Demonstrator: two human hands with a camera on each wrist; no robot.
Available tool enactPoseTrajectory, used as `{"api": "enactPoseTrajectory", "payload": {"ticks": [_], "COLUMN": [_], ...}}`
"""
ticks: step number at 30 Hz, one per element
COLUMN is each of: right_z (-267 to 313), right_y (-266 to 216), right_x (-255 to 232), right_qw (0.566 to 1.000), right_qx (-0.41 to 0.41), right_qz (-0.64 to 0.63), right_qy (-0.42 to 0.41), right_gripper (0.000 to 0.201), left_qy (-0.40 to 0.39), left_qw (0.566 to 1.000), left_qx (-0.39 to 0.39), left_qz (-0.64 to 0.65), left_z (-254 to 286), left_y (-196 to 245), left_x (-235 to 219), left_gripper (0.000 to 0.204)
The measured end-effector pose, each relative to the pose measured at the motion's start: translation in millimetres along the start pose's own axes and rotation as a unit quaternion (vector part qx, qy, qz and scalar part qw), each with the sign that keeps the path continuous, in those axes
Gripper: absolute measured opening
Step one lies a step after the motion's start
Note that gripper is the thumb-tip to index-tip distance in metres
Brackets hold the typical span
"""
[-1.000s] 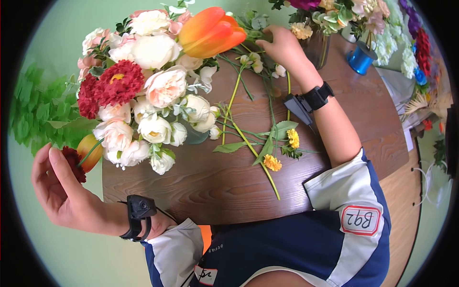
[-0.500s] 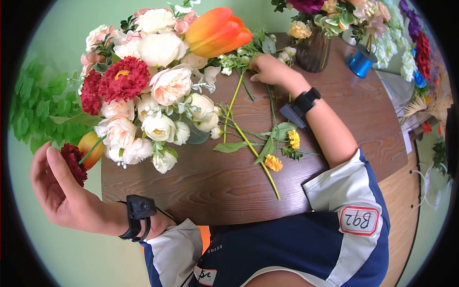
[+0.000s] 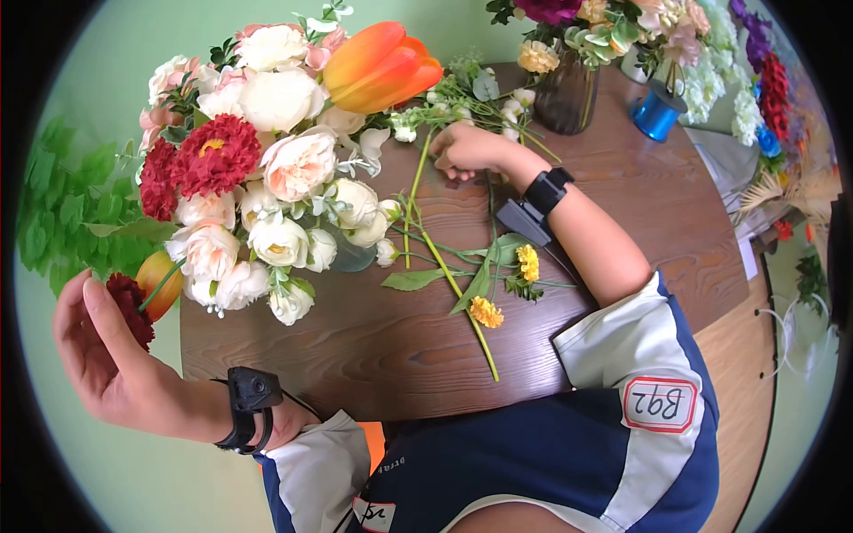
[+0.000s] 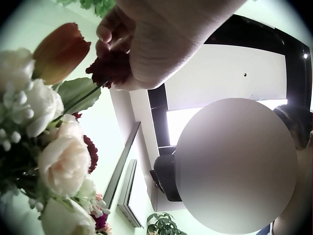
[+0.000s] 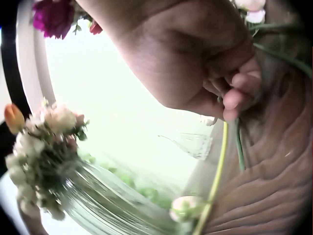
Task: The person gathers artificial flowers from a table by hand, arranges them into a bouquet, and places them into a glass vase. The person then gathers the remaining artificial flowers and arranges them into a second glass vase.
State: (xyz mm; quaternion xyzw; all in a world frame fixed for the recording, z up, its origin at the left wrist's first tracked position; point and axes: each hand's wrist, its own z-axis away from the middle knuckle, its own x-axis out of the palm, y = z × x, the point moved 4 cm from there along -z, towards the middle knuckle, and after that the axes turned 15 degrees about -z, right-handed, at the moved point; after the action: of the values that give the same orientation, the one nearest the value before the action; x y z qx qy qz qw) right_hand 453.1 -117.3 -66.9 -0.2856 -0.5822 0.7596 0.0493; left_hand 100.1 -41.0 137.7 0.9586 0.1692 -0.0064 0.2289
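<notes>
- My left hand (image 3: 133,373), fingers curled in, holds a dark red flower (image 3: 132,307) at the left edge of the bouquet (image 3: 280,102), just beside an orange tulip (image 4: 61,55); I judge this grip steadies the bloom.
- The bouquet stands in a glass vase (image 3: 355,257), likely to keep it upright.
- My right hand (image 3: 466,149) is narrow, fingertips curled close together; I can't tell whether they pinch the yellow-green stem (image 5: 219,166) below.
- Two yellow flowers (image 3: 487,312) lie on the surface (image 3: 355,355), presumably spread out for easy picking.
</notes>
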Motion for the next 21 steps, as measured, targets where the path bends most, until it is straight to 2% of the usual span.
{"api": "enactPoseTrajectory", "payload": {"ticks": [2, 4, 7, 8, 10, 11, 12, 15, 16, 19, 21], "right_z": [2.7, 6.3, 15.9, 17.6, 21.4, 24.6, 28.2, 34.8, 36.1, 35.6, 35.8], "right_y": [-9.1, -22.7, -43.5, -45.5, -54.4, -60.5, -63.8, -70.4, -71.5, -70.4, -65.5], "right_x": [9.0, 8.6, 6.9, 7.6, -2.7, -9.8, -17.2, -36.9, -39.8, -41.9, -37.6], "right_qw": [0.978, 0.968, 0.940, 0.940, 0.910, 0.913, 0.899, 0.834, 0.825, 0.838, 0.900], "right_qx": [-0.016, -0.031, -0.097, -0.095, -0.156, -0.182, -0.210, -0.276, -0.284, -0.289, -0.191], "right_qz": [-0.182, -0.227, -0.320, -0.320, -0.385, -0.365, -0.381, -0.475, -0.481, -0.445, -0.347], "right_qy": [-0.102, -0.105, -0.064, -0.065, 0.002, 0.007, 0.050, 0.059, 0.088, 0.129, 0.180], "right_gripper": [0.037, 0.038, 0.032, 0.032, 0.027, 0.024, 0.021, 0.015, 0.015, 0.017, 0.020], "left_qy": [0.005, 0.005, 0.005, 0.008, 0.008, 0.006, 0.006, 0.017, 0.011, 0.005, 0.003], "left_qw": [1.000, 1.000, 1.000, 1.000, 1.000, 1.000, 1.000, 1.000, 1.000, 1.000, 1.000], "left_qx": [0.000, -0.003, -0.007, -0.007, -0.012, -0.015, -0.016, -0.012, -0.007, -0.011, -0.020], "left_qz": [-0.004, -0.008, -0.012, -0.010, -0.008, -0.005, -0.006, 0.000, 0.002, -0.006, -0.014], "left_z": [-0.5, -1.2, -1.7, -1.6, -1.4, -1.5, -2.2, -3.5, -3.8, -3.4, -2.2], "left_y": [-1.4, -1.3, -0.1, -0.2, -3.7, -5.5, -6.4, -8.9, -9.5, -8.6, -8.4], "left_x": [-0.1, -0.4, -1.1, -1.8, -4.3, -5.4, -5.9, -8.1, -8.7, -9.0, -9.5], "left_gripper": [0.014, 0.014, 0.014, 0.014, 0.015, 0.015, 0.015, 0.015, 0.014, 0.014, 0.014]}}
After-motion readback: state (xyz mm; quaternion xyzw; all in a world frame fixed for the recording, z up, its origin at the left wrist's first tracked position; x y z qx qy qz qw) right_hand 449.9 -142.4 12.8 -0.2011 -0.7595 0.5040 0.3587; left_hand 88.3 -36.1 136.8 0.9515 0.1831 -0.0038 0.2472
